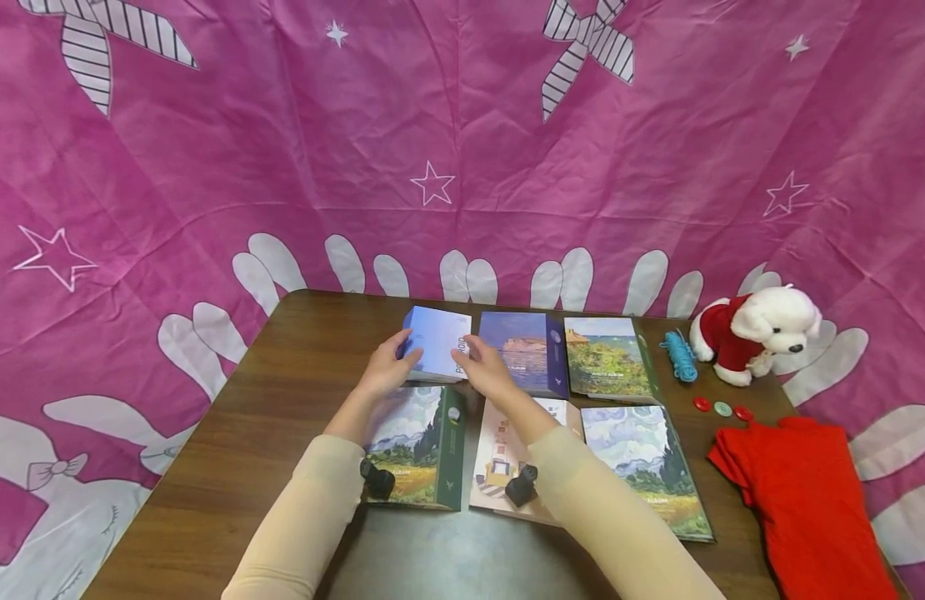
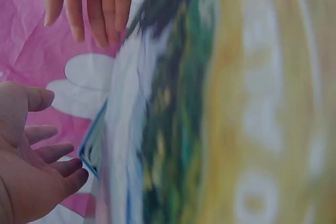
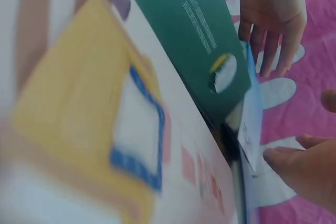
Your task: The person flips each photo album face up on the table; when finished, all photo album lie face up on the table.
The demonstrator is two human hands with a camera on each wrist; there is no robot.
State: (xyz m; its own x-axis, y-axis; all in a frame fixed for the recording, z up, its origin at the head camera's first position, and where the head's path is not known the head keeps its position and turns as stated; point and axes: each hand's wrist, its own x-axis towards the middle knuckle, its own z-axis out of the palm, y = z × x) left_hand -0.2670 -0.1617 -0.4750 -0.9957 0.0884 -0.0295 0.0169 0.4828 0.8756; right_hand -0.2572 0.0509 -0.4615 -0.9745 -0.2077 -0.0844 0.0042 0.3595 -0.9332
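A light blue photo album [image 1: 440,340] with dark lettering lies at the back left of a two-row group of albums. My left hand [image 1: 387,364] is at its left side and my right hand [image 1: 488,367] at its right, thumbs over the edges in the head view. In the left wrist view, the left hand [image 2: 31,166] has spread, relaxed fingers beside the album's edge. The right wrist view has the right hand [image 3: 304,169] with its thumb near the album [image 3: 252,124]; firm contact cannot be told. Below lies a landscape-covered album [image 1: 413,417] with a green spine.
A dark blue album [image 1: 515,354], a garden-picture album [image 1: 608,358], a pale pink album [image 1: 500,437] and another landscape album [image 1: 642,458] lie rightward. Farther right are blue yarn [image 1: 681,357], a white plush dog [image 1: 777,321], a green button [image 1: 722,409] and red cloth [image 1: 815,492].
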